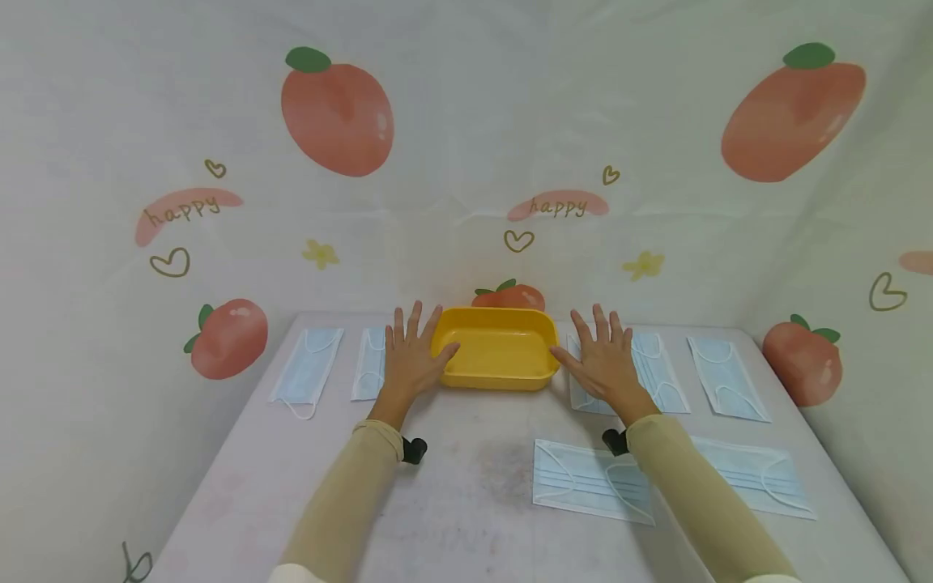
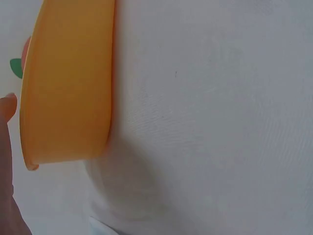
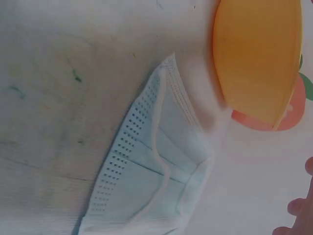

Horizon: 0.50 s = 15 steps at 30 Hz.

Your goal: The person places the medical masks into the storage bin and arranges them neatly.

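A yellow plastic tray stands at the back middle of the table, nothing visible in it. My left hand is by its left end, fingers straight and spread, thumb near the rim. On the other side my right hand is spread the same way, its thumb overlapping the tray's right rim in the head view. Neither hand grips anything. Beneath the right hand lies a light blue face mask with white ear loops, partly covered by the hand in the head view. Another mask is partly behind the left hand.
More face masks lie flat: one at the far left, one right of the right hand, one at the far right. Two lie nearer, a mask and another partly under the right sleeve. A fruit-print cloth hangs behind.
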Available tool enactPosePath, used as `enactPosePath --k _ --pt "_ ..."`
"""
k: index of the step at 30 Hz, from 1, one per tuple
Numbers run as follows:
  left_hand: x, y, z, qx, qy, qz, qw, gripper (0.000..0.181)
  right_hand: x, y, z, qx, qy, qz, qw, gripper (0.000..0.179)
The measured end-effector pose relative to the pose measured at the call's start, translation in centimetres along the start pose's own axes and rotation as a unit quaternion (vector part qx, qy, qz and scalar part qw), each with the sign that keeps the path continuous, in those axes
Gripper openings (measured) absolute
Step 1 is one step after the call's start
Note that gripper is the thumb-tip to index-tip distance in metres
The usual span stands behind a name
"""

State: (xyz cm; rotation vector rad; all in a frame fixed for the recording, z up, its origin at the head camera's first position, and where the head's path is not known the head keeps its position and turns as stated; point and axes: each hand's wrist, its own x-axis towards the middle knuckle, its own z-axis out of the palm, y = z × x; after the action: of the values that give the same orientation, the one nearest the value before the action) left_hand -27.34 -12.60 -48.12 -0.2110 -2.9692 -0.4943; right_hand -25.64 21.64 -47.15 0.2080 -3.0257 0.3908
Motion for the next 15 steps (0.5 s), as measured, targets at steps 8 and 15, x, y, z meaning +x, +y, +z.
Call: enactPosePath --k 8,15 --pt "-0.5 0.4 0.5 -0.047 -0.008 -0.014 0.9988 0.078 -1.6 0.6 0.1 0.011 -0.002 0.001 0.9999 0.09" --pt "-1.0 0.0 1.1 -0.112 -0.003 -0.022 0.9935 0.075 -2.9 1.1 0.5 0.015 -0.007 0.014 0.9998 0.088"
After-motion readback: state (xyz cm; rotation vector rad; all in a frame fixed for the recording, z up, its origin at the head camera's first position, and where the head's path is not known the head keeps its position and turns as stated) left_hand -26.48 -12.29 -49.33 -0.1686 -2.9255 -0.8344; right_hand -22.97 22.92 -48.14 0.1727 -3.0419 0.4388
